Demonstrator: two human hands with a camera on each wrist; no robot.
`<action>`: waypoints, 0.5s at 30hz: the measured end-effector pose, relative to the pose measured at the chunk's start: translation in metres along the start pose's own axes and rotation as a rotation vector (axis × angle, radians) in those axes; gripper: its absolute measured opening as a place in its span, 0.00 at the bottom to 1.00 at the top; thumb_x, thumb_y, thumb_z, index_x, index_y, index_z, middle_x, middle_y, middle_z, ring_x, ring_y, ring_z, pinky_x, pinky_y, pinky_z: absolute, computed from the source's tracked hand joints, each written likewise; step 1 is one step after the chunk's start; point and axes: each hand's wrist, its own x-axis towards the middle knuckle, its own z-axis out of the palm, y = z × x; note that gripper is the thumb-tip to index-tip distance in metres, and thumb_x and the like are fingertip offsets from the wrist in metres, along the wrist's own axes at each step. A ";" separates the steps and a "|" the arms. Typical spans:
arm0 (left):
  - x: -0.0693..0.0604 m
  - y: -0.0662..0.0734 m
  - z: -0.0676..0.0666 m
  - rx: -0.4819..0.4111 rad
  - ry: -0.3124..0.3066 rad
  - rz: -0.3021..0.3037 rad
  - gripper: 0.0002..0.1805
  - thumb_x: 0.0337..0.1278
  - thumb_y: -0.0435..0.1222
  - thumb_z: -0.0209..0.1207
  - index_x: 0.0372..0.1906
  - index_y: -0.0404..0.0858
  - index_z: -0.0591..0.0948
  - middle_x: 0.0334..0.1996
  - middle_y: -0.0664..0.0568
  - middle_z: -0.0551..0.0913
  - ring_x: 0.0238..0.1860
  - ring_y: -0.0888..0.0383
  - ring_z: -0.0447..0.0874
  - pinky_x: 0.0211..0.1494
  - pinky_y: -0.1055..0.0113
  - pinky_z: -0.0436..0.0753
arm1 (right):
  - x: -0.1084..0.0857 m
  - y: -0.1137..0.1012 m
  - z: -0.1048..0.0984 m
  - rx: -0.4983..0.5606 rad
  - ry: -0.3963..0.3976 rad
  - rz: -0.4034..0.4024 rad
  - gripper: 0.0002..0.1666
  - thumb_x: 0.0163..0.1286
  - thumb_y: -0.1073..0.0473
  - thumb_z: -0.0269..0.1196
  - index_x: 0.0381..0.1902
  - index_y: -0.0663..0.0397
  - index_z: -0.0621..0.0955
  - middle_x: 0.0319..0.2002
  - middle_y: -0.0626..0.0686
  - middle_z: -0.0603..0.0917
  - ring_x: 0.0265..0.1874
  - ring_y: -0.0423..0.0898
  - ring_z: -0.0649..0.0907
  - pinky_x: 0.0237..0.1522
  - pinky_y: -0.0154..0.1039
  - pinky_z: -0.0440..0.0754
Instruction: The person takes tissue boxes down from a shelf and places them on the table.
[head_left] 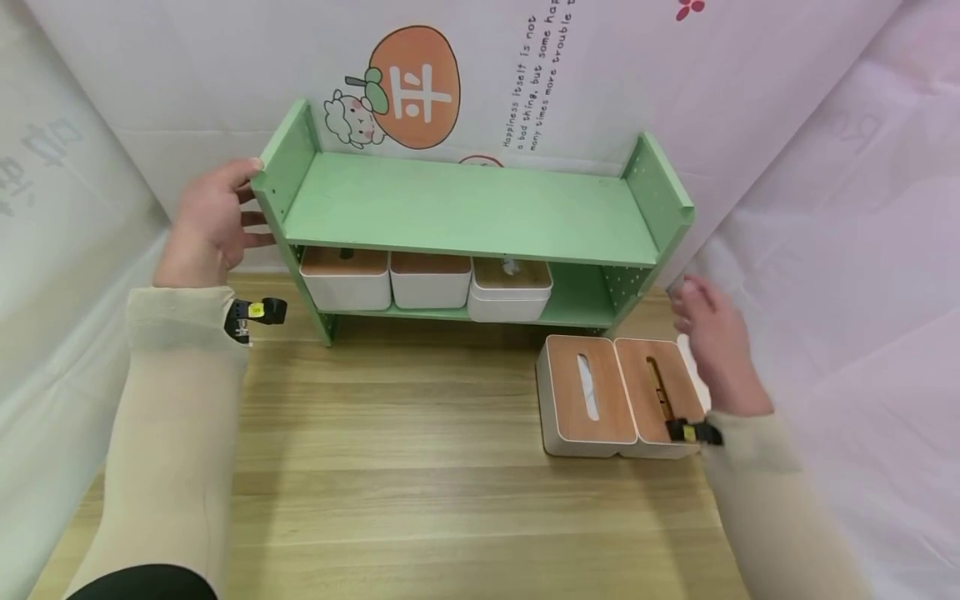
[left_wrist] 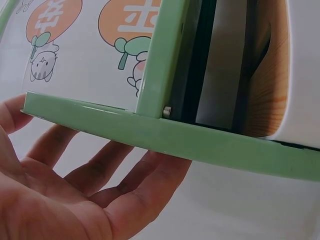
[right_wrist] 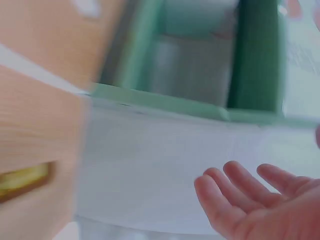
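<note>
A green two-tier shelf (head_left: pixel 465 204) stands against the back cloth. My left hand (head_left: pixel 210 217) is at its left side panel, thumb at the panel's front corner. In the left wrist view the spread fingers (left_wrist: pixel 150 185) touch the panel's outer face, only slightly bent. Just off the shelf's right side, my right hand (head_left: pixel 716 342) is in the air with loosely bent fingers and holds nothing. Below it are two white boxes with wooden lids, a left box (head_left: pixel 592 387) with a white slot and a right box (head_left: pixel 660 392) with a dark slot.
On the lower tier sit a left white box (head_left: pixel 347 287), a middle box (head_left: pixel 431 287) and a right box (head_left: pixel 510 300). All rests on a wood-grain surface (head_left: pixel 375 467). Printed white cloth (head_left: pixel 615 83) hangs behind and at both sides.
</note>
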 end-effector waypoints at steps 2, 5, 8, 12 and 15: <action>-0.001 -0.001 0.001 0.005 0.002 0.009 0.17 0.69 0.51 0.59 0.48 0.42 0.77 0.54 0.51 0.72 0.45 0.48 0.76 0.37 0.58 0.82 | 0.015 -0.013 -0.010 0.252 -0.048 0.045 0.44 0.78 0.33 0.42 0.79 0.53 0.52 0.74 0.65 0.59 0.70 0.61 0.65 0.67 0.51 0.66; -0.001 -0.002 0.002 0.008 0.008 0.016 0.16 0.70 0.51 0.58 0.47 0.43 0.77 0.53 0.51 0.72 0.44 0.48 0.76 0.36 0.58 0.82 | 0.033 -0.033 -0.017 0.505 -0.177 0.087 0.46 0.77 0.31 0.39 0.80 0.53 0.47 0.77 0.64 0.49 0.74 0.60 0.57 0.71 0.48 0.56; -0.001 -0.003 0.003 0.018 0.010 0.019 0.17 0.69 0.51 0.58 0.48 0.43 0.77 0.53 0.51 0.72 0.44 0.48 0.76 0.36 0.58 0.82 | 0.043 -0.053 -0.017 0.515 -0.259 0.102 0.49 0.74 0.27 0.36 0.80 0.51 0.48 0.77 0.67 0.47 0.73 0.64 0.56 0.71 0.52 0.54; 0.000 -0.004 0.004 0.028 0.010 0.018 0.18 0.69 0.52 0.58 0.49 0.43 0.77 0.53 0.51 0.72 0.45 0.47 0.75 0.36 0.59 0.82 | 0.049 -0.083 -0.015 0.330 -0.210 0.120 0.49 0.72 0.25 0.37 0.78 0.50 0.58 0.73 0.68 0.57 0.67 0.64 0.69 0.66 0.52 0.67; 0.000 -0.004 0.003 0.023 0.018 0.017 0.18 0.69 0.52 0.58 0.49 0.43 0.77 0.53 0.52 0.72 0.45 0.48 0.76 0.35 0.59 0.82 | 0.056 -0.103 -0.012 0.140 -0.143 0.125 0.47 0.72 0.24 0.39 0.71 0.52 0.67 0.65 0.63 0.68 0.55 0.59 0.79 0.54 0.48 0.79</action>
